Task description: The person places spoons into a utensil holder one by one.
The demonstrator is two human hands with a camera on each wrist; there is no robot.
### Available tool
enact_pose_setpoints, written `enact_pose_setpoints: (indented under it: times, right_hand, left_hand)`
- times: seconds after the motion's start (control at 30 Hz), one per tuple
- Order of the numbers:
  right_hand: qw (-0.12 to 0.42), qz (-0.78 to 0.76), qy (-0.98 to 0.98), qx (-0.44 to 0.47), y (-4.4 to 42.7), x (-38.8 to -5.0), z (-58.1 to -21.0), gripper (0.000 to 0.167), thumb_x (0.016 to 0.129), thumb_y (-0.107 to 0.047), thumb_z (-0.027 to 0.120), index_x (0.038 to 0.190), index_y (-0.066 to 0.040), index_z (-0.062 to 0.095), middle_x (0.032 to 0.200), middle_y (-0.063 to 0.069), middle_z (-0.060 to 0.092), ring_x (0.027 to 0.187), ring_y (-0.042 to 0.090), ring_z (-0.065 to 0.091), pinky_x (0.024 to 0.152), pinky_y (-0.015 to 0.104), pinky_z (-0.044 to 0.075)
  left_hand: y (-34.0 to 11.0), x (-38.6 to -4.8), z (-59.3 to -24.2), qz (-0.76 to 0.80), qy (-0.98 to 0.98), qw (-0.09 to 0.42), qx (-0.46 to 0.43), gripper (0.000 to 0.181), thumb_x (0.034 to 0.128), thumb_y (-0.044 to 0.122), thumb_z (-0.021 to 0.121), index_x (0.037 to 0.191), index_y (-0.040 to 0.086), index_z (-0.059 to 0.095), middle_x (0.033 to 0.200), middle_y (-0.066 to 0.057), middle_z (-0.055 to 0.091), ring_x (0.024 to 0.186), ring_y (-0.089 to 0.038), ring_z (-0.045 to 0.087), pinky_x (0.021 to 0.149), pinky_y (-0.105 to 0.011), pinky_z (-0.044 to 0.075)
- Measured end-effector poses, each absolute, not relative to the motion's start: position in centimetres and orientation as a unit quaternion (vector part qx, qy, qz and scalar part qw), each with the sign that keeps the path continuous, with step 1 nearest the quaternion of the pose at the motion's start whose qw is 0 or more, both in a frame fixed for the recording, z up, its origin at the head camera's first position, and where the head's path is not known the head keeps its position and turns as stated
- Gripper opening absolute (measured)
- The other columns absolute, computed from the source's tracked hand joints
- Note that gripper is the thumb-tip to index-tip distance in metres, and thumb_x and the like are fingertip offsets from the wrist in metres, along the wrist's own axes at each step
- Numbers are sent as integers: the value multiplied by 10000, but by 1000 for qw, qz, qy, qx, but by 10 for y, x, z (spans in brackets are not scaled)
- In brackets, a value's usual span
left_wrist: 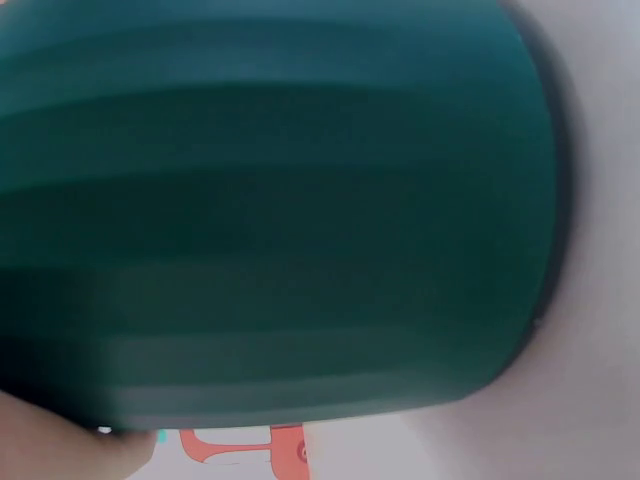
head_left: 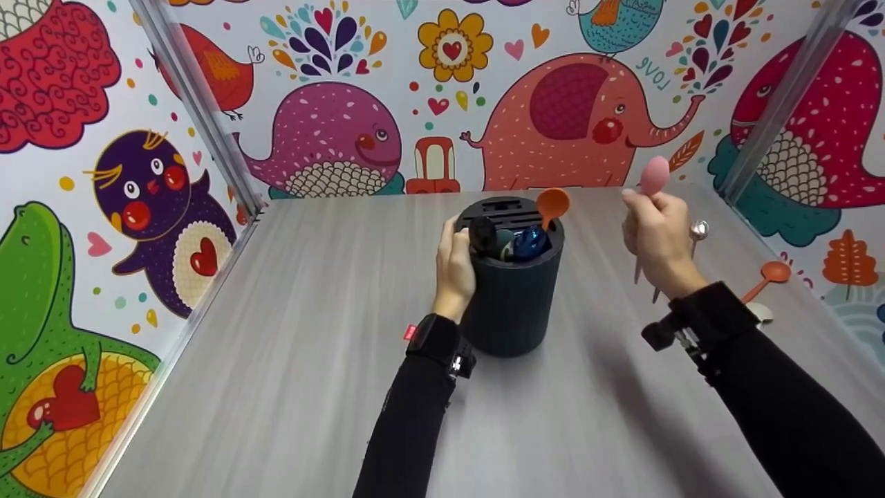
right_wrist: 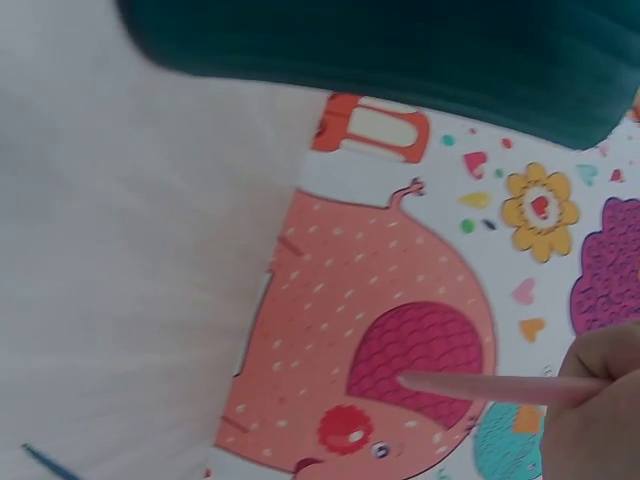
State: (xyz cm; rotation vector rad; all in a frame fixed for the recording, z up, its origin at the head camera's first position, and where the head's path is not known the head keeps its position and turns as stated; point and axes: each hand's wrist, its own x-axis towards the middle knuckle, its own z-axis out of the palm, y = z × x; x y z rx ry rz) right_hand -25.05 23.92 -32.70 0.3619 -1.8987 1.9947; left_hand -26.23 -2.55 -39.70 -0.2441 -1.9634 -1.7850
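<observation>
Two-handed work: holding the dark, ribbed, cylindrical holder [head_left: 515, 304] by its left side with the left hand [head_left: 456, 270], gripping the pink, oval-headed spoon [head_left: 654, 175] right of the holder with the right hand [head_left: 657, 234]. Probably best lowered handle-first into the holder, clear of the orange, round-bowled spoon [head_left: 553, 203] at the holder's right rim.

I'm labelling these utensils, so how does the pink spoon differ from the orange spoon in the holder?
The pink spoon is pale; the orange spoon is brighter. The right hand grips the pink spoon, while the orange spoon stands in the holder. The pink spoon's handle end shows below the hand; the orange spoon's is hidden inside. Both have their bowls uppermost.
</observation>
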Motion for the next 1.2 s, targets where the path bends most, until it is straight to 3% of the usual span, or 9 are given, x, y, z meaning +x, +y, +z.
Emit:
enact_pose_setpoints:
  times: [0.47, 0.73, 1.2]
  right_hand:
    - [218, 735, -606, 212, 195, -252, -287, 474, 1023, -132, 532, 594, -23, 363, 487, 24, 277, 369, 172, 213, 371, 307, 124]
    - [217, 757, -567, 240, 174, -251, -269, 493, 1006, -115, 540, 545, -102, 366, 485, 9, 218, 377, 156, 165, 371, 288, 84]
    - [231, 749, -557, 274, 138, -252, -266, 488, 1008, -120, 512, 555, -100, 331, 506, 44, 183, 385, 168, 157, 387, 309, 104]
  left_hand:
    - [-27, -263, -396, -650, -714, 244, -93, 496, 979, 233, 319, 1331, -6, 574, 1288, -160, 626, 1210, -269, 555, 1056, -430, 412]
    - [-25, -264, -396, -658, -706, 244, -91, 501, 978, 239, 331, 1344, -10, 566, 1313, -163, 617, 1240, -271, 545, 1065, -415, 406]
    - [-24, -263, -397, -665, -703, 236, -88, 493, 971, 236, 338, 1334, -3, 572, 1290, -151, 623, 1206, -256, 552, 1048, -412, 413]
